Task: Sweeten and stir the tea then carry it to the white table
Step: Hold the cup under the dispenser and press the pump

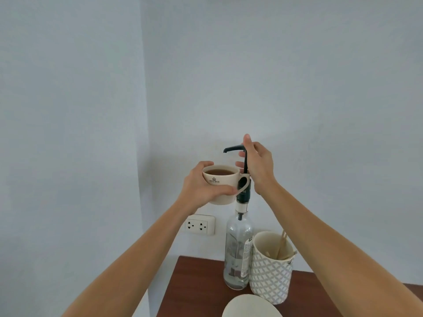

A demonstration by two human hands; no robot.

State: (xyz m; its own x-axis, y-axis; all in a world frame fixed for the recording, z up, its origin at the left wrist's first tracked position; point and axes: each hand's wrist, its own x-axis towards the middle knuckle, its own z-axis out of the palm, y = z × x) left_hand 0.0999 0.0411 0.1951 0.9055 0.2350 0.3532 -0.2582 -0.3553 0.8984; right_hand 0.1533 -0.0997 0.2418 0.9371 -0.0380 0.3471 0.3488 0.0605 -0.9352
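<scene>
My left hand holds a cream cup of brown tea up in the air, its handle turned right. The cup hangs just below the black spout of the pump on a tall clear syrup bottle. My right hand is around the top of the pump stem, fingers loosely curled over the pump head. Little syrup shows at the bottle's bottom.
The bottle stands on a dark brown wooden table in a wall corner. Beside it is a white patterned holder with wooden stirrers. A cream plate's rim shows at the bottom edge. A wall socket is behind.
</scene>
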